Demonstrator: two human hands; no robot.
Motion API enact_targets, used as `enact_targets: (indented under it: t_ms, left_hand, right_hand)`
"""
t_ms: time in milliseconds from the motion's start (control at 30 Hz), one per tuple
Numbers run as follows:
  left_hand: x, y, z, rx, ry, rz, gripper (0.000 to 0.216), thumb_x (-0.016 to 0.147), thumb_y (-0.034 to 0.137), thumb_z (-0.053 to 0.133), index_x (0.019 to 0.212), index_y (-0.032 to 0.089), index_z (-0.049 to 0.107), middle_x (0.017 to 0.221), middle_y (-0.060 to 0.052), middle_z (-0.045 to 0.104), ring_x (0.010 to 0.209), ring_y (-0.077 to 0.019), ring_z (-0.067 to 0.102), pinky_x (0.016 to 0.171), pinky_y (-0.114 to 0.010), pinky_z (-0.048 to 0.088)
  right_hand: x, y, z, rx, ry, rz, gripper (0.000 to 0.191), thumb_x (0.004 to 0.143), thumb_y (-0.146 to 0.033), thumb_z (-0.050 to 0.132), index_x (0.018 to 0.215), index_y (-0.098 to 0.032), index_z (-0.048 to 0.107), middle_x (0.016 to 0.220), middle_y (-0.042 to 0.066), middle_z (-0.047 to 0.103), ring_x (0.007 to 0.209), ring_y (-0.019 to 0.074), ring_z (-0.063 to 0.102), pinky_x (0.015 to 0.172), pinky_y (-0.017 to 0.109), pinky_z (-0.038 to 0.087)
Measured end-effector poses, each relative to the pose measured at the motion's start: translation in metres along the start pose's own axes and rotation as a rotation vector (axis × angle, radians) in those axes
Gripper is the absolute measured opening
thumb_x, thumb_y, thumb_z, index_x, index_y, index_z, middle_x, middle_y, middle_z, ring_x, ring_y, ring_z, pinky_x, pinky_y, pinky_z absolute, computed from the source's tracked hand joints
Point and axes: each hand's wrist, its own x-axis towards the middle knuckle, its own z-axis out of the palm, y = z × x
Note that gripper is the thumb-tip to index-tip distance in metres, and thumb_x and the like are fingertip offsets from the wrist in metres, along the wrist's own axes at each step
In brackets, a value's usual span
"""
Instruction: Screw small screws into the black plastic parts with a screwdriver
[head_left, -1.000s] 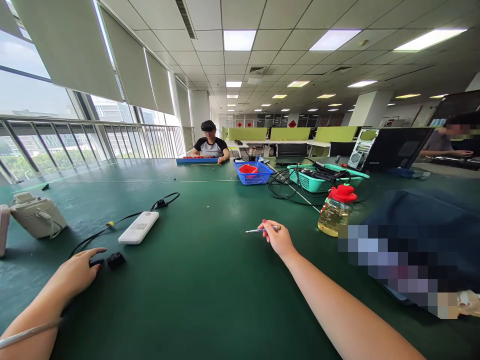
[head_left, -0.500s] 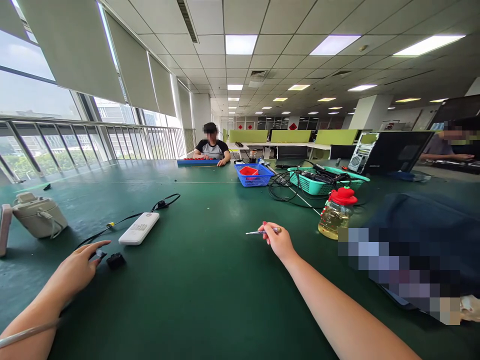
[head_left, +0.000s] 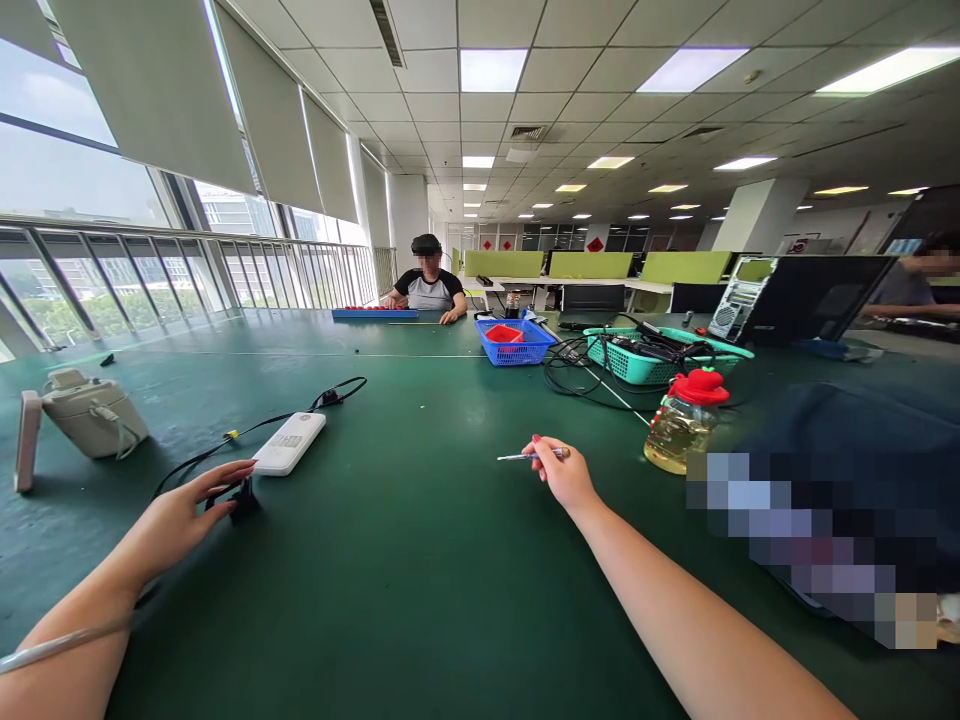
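A small black piece [head_left: 241,497] is pinched against the green table [head_left: 420,580] by the left hand [head_left: 184,515], the thumb set on its near side and the forefinger stretched over its top, so that it seems braced on the tabletop rather than lifted; it lies just beside the near end of a white power bank [head_left: 289,442], from which a black cable [head_left: 334,394] is looped away across the table; a slim metal tool [head_left: 525,456] is held by the right hand [head_left: 566,478], the fingertips closed together on its rear end, so that the shaft is kept almost level above the table with its tip pointed to the left, well apart from the black piece; the wrist appears to be held low near the surface, which would steady so thin a thing; to the right of that hand a glass bottle [head_left: 679,430] with a red strawberry-shaped lid [head_left: 697,385] is stood upright and is partly filled with a yellowish liquid; farther back a blue basket [head_left: 517,348] is seen with a smaller red tray [head_left: 504,334] inside it, and a teal basket [head_left: 637,368] is heaped with black cables, some spilled over its rim onto the table; a beige pouch [head_left: 94,412] is set at the left edge, its contents hidden; a person [head_left: 429,288] is seated at the far end of the table.
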Motion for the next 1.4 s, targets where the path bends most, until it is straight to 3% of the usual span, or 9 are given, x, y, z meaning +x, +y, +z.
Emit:
enact_targets:
  t_ms: [333, 633, 767, 900, 1033, 1100, 1167, 1300, 1400]
  left_hand:
    - [-0.005, 0.036, -0.003, 0.201, -0.025, -0.05, 0.072, 0.074, 0.053, 0.047, 0.137, 0.019, 0.052, 0.125, -0.003, 0.068, 0.109, -0.0276, 0.065, 0.092, -0.033, 0.049]
    - [0.002, 0.016, 0.004, 0.194, -0.108, -0.079, 0.066, 0.074, 0.049, 0.05, 0.133, 0.02, 0.057, 0.115, -0.005, 0.072, 0.104, -0.0278, 0.067, 0.091, -0.034, 0.049]
    - [0.002, 0.015, 0.002, 0.269, -0.05, -0.083, 0.062, 0.074, 0.057, 0.051, 0.124, 0.022, 0.065, 0.119, -0.007, 0.07, 0.108, -0.031, 0.064, 0.09, -0.037, 0.049]
    - [0.003, 0.018, -0.001, 0.279, -0.057, -0.139, 0.053, 0.074, 0.053, 0.052, 0.114, 0.023, 0.07, 0.111, -0.005, 0.074, 0.103, -0.0291, 0.066, 0.087, -0.035, 0.05]
    - [0.003, 0.029, 0.001, 0.322, 0.041, -0.074, 0.053, 0.078, 0.054, 0.048, 0.115, 0.023, 0.069, 0.117, -0.007, 0.071, 0.107, -0.0294, 0.063, 0.092, -0.037, 0.048]
    - [0.0, 0.047, 0.006, 0.33, 0.08, 0.004, 0.053, 0.08, 0.054, 0.047, 0.115, 0.022, 0.069, 0.121, -0.008, 0.069, 0.111, -0.0304, 0.061, 0.097, -0.039, 0.046]
    - [-0.006, 0.079, 0.016, 0.307, 0.027, 0.139, 0.049, 0.081, 0.054, 0.05, 0.114, 0.024, 0.07, 0.119, -0.007, 0.07, 0.111, -0.0305, 0.061, 0.1, -0.039, 0.044]
    - [-0.02, 0.171, 0.05, 0.148, -0.169, 0.494, 0.043, 0.084, 0.058, 0.056, 0.117, 0.033, 0.067, 0.115, -0.006, 0.07, 0.106, -0.0262, 0.063, 0.095, -0.037, 0.048]
    - [-0.017, 0.237, 0.08, 0.067, -0.267, 0.718, 0.042, 0.084, 0.057, 0.061, 0.117, 0.033, 0.066, 0.111, -0.007, 0.071, 0.105, -0.0255, 0.062, 0.095, -0.039, 0.046]
  right_hand:
    - [-0.001, -0.004, 0.001, -0.007, 0.009, -0.003, 0.055, 0.079, -0.07, 0.053, 0.067, -0.018, 0.068, 0.054, 0.001, 0.053, 0.045, 0.0125, 0.045, 0.042, 0.025, 0.034]
    - [-0.003, -0.009, 0.001, -0.014, 0.001, -0.008, 0.055, 0.079, -0.069, 0.053, 0.066, -0.019, 0.068, 0.053, 0.001, 0.054, 0.046, 0.0131, 0.046, 0.044, 0.026, 0.036]
    - [-0.002, -0.009, 0.001, -0.003, 0.001, 0.006, 0.053, 0.079, -0.068, 0.054, 0.066, -0.019, 0.069, 0.053, 0.001, 0.054, 0.045, 0.013, 0.046, 0.043, 0.026, 0.036]
    - [-0.001, -0.008, 0.001, -0.017, 0.002, -0.01, 0.054, 0.079, -0.068, 0.053, 0.066, -0.019, 0.069, 0.053, 0.001, 0.054, 0.044, 0.013, 0.047, 0.043, 0.026, 0.036]
    - [-0.001, -0.006, 0.002, -0.027, -0.012, -0.028, 0.054, 0.081, -0.067, 0.051, 0.067, -0.019, 0.069, 0.054, 0.002, 0.054, 0.046, 0.0133, 0.047, 0.044, 0.026, 0.036]
    - [-0.001, -0.006, 0.002, -0.027, -0.02, -0.023, 0.053, 0.082, -0.066, 0.051, 0.067, -0.019, 0.069, 0.054, 0.001, 0.054, 0.046, 0.0131, 0.047, 0.045, 0.026, 0.036]
    - [-0.002, -0.006, 0.003, -0.02, -0.025, -0.022, 0.052, 0.083, -0.065, 0.052, 0.068, -0.019, 0.069, 0.055, 0.001, 0.054, 0.046, 0.0128, 0.046, 0.045, 0.026, 0.036]
    - [-0.003, -0.007, 0.002, 0.009, -0.057, -0.022, 0.051, 0.082, -0.066, 0.052, 0.073, -0.019, 0.069, 0.059, 0.001, 0.054, 0.047, 0.0121, 0.045, 0.045, 0.026, 0.035]
    - [-0.004, -0.009, 0.002, -0.013, -0.088, -0.022, 0.05, 0.081, -0.066, 0.053, 0.074, -0.019, 0.068, 0.058, -0.001, 0.052, 0.047, 0.0119, 0.045, 0.047, 0.026, 0.036]
